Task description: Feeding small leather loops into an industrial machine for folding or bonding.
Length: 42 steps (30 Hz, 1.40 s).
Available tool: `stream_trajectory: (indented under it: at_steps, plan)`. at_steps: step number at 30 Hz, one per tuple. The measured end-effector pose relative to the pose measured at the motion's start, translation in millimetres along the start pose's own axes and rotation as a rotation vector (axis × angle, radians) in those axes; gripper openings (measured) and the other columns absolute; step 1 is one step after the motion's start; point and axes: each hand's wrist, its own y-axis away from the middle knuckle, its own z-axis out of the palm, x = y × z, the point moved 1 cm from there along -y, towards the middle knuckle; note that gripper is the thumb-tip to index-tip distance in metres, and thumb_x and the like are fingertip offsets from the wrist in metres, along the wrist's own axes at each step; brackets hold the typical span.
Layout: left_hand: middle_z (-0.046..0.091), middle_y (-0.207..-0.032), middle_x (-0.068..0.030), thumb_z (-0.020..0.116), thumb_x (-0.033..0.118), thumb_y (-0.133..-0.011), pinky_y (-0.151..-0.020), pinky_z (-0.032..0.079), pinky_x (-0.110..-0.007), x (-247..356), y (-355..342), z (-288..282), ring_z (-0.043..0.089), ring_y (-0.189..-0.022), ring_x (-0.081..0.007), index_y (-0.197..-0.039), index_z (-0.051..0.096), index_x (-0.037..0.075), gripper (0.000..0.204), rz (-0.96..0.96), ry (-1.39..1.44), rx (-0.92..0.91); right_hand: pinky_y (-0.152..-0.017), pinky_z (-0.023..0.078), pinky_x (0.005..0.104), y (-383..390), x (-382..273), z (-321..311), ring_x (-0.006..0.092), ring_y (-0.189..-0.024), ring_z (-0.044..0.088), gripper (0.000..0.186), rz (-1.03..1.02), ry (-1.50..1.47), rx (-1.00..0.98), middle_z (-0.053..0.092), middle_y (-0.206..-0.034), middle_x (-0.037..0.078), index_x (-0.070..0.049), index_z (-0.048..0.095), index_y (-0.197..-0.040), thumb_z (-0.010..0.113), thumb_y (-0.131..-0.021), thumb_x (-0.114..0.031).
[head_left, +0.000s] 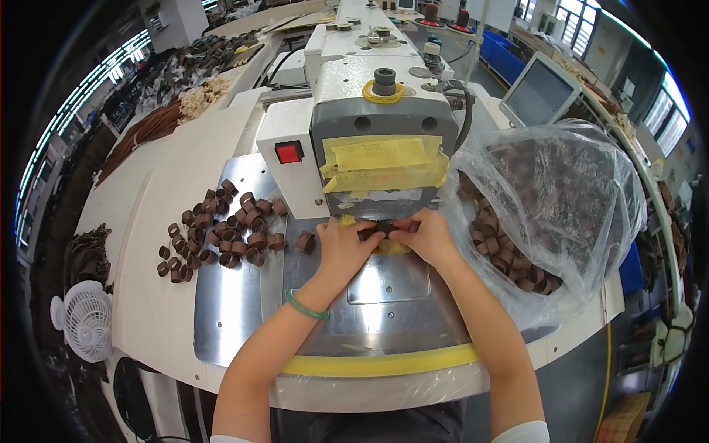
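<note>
Both hands meet under the front of a white and grey industrial sewing machine (384, 118). My left hand (346, 247), with a green bangle (306, 305) on its wrist, pinches one side of a small dark brown piece (384, 227). From the other side my right hand (427, 238) pinches the same piece between thumb and fingers. The machine's head and my fingers partly hide it, so its full shape does not show. A single brown loop (305, 241) lies on the metal plate (389, 284) just left of my left hand.
Left of the machine lies a heap of brown loops (229, 240). A clear plastic bag (583, 192) holding more loops sits on the right. Yellow tape (384, 360) runs along the front edge. A white fan (87, 319) stands far left; a screen (540, 90) is behind right.
</note>
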Motion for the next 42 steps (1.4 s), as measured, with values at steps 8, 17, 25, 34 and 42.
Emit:
stream_trajectory:
  at_steps: [8, 17, 25, 34, 42]
  plan:
    - [0.065, -0.073, -0.0056, 0.068, 0.029, -0.066, -0.068, 0.034, -0.033, -4, -1, 5, 0.059, -0.067, -0.0201, -0.074, 0.068, 0.010, 0.021, 0.039, 0.041, 0.025, -0.060, 0.048, 0.0295, 3, -2, 1, 0.0216, -0.064, 0.060, 0.021, 0.052, 0.025, 0.045, 0.061, -0.074, 0.012, 0.000, 0.065, -0.075, 0.073, -0.058, -0.010]
    - [0.065, -0.072, -0.0046, 0.068, 0.027, -0.066, -0.066, 0.036, -0.031, -8, 0, 7, 0.059, -0.066, -0.0186, -0.073, 0.068, 0.009, 0.019, 0.063, 0.075, 0.044, -0.061, 0.048, 0.0303, 3, -2, 3, 0.0232, -0.065, 0.060, 0.022, -0.017, 0.054, 0.058, 0.060, -0.074, 0.013, 0.001, 0.065, -0.075, 0.073, -0.058, -0.010]
    - [0.065, -0.073, -0.0053, 0.068, 0.032, -0.067, -0.069, 0.032, -0.032, -6, 0, 3, 0.058, -0.068, -0.0192, -0.076, 0.069, 0.011, 0.022, 0.027, 0.008, -0.002, -0.060, 0.048, 0.0302, 4, -4, 2, 0.0221, -0.064, 0.059, 0.023, 0.005, 0.048, 0.075, 0.059, -0.073, 0.013, 0.001, 0.064, -0.074, 0.074, -0.057, -0.010]
    - [0.065, -0.074, -0.0051, 0.068, 0.035, -0.068, -0.071, 0.029, -0.032, -11, -2, 7, 0.057, -0.071, -0.0191, -0.076, 0.069, 0.011, 0.025, 0.047, 0.001, -0.004, -0.060, 0.047, 0.0304, 3, 3, 4, 0.0230, -0.063, 0.059, 0.022, -0.026, 0.040, 0.084, 0.059, -0.073, 0.013, 0.001, 0.064, -0.074, 0.074, -0.058, -0.011]
    - [0.065, -0.073, -0.0047, 0.069, 0.034, -0.067, -0.070, 0.029, -0.032, -9, -2, 5, 0.056, -0.068, -0.0199, -0.075, 0.069, 0.010, 0.025, 0.051, 0.030, -0.017, -0.060, 0.047, 0.0304, 3, 3, 5, 0.0230, -0.063, 0.059, 0.022, -0.019, 0.041, 0.081, 0.059, -0.072, 0.013, 0.001, 0.064, -0.074, 0.073, -0.058, -0.011]
